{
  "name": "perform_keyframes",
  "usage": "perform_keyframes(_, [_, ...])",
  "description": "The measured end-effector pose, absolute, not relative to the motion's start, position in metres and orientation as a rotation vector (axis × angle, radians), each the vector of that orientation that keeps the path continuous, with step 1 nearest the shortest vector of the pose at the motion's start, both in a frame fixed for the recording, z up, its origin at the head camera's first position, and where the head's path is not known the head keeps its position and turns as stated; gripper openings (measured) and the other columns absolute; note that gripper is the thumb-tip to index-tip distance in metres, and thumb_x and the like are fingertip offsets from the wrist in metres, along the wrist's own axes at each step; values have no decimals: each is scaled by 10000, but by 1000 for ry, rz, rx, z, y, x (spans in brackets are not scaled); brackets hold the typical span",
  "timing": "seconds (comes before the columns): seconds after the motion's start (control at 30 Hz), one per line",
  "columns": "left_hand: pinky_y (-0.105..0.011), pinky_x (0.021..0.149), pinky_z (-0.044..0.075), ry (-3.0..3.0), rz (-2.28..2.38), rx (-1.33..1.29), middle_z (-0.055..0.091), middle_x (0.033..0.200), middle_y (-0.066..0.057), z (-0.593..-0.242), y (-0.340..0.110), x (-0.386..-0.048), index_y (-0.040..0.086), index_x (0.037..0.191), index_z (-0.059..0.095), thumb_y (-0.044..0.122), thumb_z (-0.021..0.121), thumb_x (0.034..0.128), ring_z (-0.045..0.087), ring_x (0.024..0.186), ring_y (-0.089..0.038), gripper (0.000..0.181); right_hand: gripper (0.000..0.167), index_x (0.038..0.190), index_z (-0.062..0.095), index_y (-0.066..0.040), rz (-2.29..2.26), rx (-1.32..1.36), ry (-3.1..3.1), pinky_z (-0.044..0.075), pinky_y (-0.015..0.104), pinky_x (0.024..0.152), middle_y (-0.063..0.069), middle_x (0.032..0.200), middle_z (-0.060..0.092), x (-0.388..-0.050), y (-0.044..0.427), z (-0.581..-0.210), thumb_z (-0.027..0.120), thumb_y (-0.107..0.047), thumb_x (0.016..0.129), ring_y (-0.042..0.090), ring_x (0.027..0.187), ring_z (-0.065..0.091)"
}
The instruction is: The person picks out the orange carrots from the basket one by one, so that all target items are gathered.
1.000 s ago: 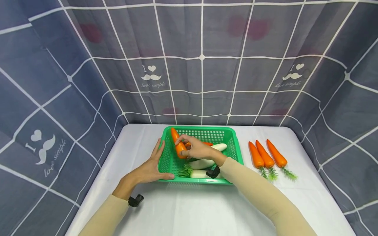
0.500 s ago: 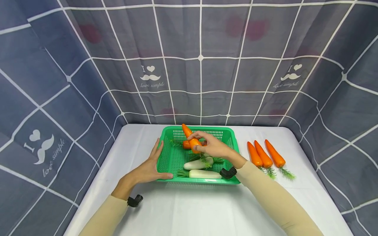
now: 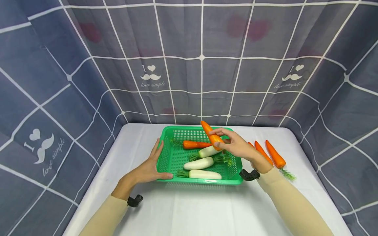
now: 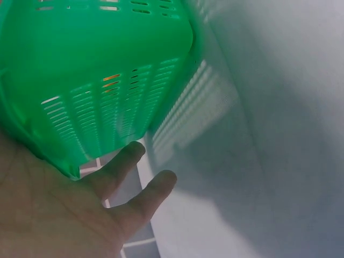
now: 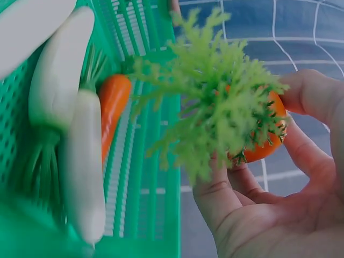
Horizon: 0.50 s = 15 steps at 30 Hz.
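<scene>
Between the thumb and fingers of my right hand (image 3: 237, 146) is an orange carrot (image 3: 211, 134), raised above the back right part of a green basket (image 3: 165, 160). Its leafy top (image 5: 215, 102) points toward the right wrist camera. My left hand (image 3: 147, 167) rests spread along the basket's left end, thumb at the front rim; in the left wrist view two straight fingers (image 4: 145, 196) show beside the slotted wall. Inside the basket lie another carrot (image 3: 193, 144) and three white radishes (image 3: 203, 174), stacked front to back with green stubs.
On the white tabletop (image 3: 189, 209) right of the basket lie more carrots (image 3: 275, 154), partly covered by my right hand and forearm. A grey checked curtain (image 3: 183, 75) encloses the back and sides.
My right hand has lifted the carrot from the basket's left part and carried it up and to the right. The left hand stays at the basket's left end.
</scene>
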<state>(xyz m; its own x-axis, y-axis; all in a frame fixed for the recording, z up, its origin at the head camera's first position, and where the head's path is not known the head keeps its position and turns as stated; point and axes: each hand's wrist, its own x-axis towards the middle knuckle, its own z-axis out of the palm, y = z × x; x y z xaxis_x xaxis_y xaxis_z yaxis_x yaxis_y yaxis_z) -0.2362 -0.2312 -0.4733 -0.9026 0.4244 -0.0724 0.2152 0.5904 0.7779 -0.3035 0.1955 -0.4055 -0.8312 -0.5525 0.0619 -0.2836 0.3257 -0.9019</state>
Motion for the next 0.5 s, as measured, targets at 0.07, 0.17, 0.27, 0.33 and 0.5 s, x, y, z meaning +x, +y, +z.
perform_keyframes(0.07, [-810, 1347, 362, 2569, 1209, 527, -328, 1932, 72, -473, -231, -236, 228, 1880, -138, 494, 1004, 913, 26, 1829, -530, 1520, 544, 1684, 594, -216, -1526, -717, 2336, 654, 344, 755, 263, 1632, 584, -302, 207, -404, 749, -177, 1164, 423, 1089, 789])
perform_keyframes(0.17, [-812, 1342, 368, 2568, 1204, 518, -325, 1934, 64, -473, -230, -236, 230, 1881, -135, 496, 1005, 911, 36, 1827, -536, 1520, 651, 1759, 504, -233, -1541, -647, 2347, 665, 352, 780, 286, 1608, 569, -301, 222, -404, 754, -175, 1160, 375, 1125, 797])
perform_keyframes(0.27, [-813, 1336, 377, 2575, 1196, 511, -314, 1943, 37, -473, -230, -236, 235, 1882, -132, 504, 1005, 910, 55, 1824, -543, 1520, 708, 1800, 436, -212, -1564, -592, 2344, 670, 352, 803, 300, 1577, 564, -300, 236, -403, 747, -172, 1164, 357, 1132, 796])
perform_keyframes(0.33, [-816, 1338, 372, 2578, 1198, 511, -308, 1946, 31, -473, -230, -236, 236, 1883, -130, 510, 1005, 908, 53, 1825, -542, 1521, 715, 1807, 420, -188, -1578, -567, 2351, 678, 345, 812, 303, 1579, 564, -299, 246, -403, 739, -164, 1168, 352, 1119, 802])
perform_keyframes(0.5, [-830, 1345, 344, 2568, 1216, 520, -308, 1944, 45, -471, -230, -236, 206, 1885, -117, 515, 1007, 902, 29, 1828, -535, 1524, 700, 1810, 411, -137, -1571, -508, 2412, 696, 336, 864, 297, 1615, 551, -298, 269, -403, 709, -150, 1176, 272, 1135, 824])
